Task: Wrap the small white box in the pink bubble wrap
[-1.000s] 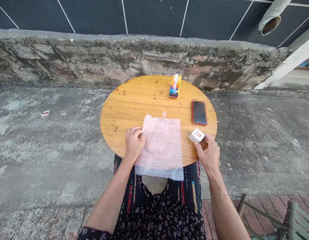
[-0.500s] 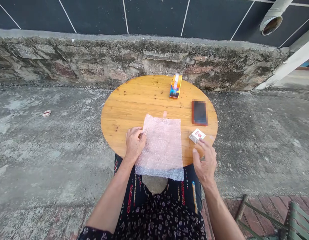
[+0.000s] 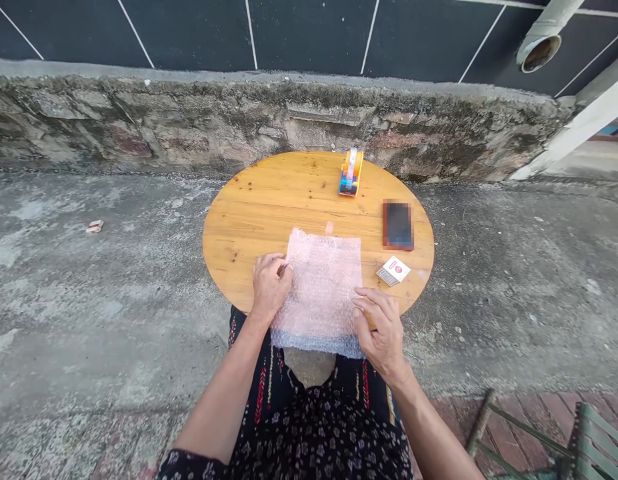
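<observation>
Broad grey concrete ground [image 3: 113, 287] all round; dark tiled wall [image 3: 309, 33] at the far side, pale joints, standing on a rough mottled stone base [image 3: 189, 123]. Against that, a rounded yellow-brown wooden tabletop [image 3: 269, 200], grain and knots visible. Green slatted chair [image 3: 599, 433] at the lower right, partly out of view. Rectangular sheet of translucent pinkish bubble wrap [image 3: 321, 293] lies flat at the middle of the near side of the tabletop, its near edge overhanging, bluish-white there. Left hand [image 3: 271, 287] at the sheet's left edge, fingers curled and touching; cannot tell whether they pinch it. Right hand [image 3: 383, 333] at the opposite edge, fingers bent and parted from the thumb, grasping nothing; contact with the sheet unclear. Dark rectangular object with a reddish border [image 3: 399, 225] to the right, surface blurred. Yellow-and-blue plastic tape dispenser [image 3: 351, 172] near the far rim. Small white cardboard box with red print [image 3: 393, 271] just nearer than the dark rectangle, untouched. Short pinkish strip [image 3: 329, 229] at the sheet's far edge.
</observation>
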`<state>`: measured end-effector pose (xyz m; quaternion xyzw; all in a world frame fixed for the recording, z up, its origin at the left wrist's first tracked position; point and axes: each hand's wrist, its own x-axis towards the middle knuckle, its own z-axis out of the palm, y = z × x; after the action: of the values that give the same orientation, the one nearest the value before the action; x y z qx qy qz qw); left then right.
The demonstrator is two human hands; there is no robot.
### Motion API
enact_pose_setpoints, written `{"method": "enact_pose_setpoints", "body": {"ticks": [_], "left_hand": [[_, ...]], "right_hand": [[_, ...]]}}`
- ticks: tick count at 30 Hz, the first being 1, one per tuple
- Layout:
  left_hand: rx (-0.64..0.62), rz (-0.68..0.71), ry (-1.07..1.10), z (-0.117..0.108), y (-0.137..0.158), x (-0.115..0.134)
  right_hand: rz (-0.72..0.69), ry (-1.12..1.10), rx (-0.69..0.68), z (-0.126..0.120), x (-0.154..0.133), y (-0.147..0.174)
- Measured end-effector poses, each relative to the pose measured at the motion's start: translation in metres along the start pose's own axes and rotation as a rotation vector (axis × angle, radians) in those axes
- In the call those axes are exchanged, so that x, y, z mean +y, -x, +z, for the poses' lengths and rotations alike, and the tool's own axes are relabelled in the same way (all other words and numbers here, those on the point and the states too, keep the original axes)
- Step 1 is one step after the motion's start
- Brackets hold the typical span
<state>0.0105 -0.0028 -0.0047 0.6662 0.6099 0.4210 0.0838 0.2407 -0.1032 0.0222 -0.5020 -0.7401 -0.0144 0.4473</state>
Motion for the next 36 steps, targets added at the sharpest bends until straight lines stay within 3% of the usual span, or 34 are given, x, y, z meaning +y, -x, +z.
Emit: {"method": "enact_pose_setpoints", "body": {"ticks": [7,10,16,21,25,32,36], "left_hand": [[-0.016,-0.003,-0.015,-0.002,0.0,0.002],[-0.017,0.002,-0.023,-0.001,-0.001,0.001],[-0.026,-0.003,-0.035,0.0,0.0,0.0],[-0.024,-0.008,-0.024,0.0,-0.001,0.0],[-0.016,-0.006,-0.026,0.0,-0.001,0.0],[-0.028,0.012,-0.048,0.0,0.0,0.0],[-0.027,0.011,-0.059,0.001,0.0,-0.001]], "right_hand": [[-0.035,0.057,-0.418,0.02,-0.005,-0.015],[-0.057,0.101,-0.526,0.024,-0.005,-0.02],[-0.01,0.159,-0.513,0.013,0.009,-0.013],[0.051,0.224,-0.38,-0.01,0.027,-0.005],[0.075,0.221,-0.306,-0.008,0.025,-0.015],[-0.023,0.174,-0.537,0.032,0.013,-0.044],[-0.005,0.204,-0.547,0.027,0.023,-0.039]]}}
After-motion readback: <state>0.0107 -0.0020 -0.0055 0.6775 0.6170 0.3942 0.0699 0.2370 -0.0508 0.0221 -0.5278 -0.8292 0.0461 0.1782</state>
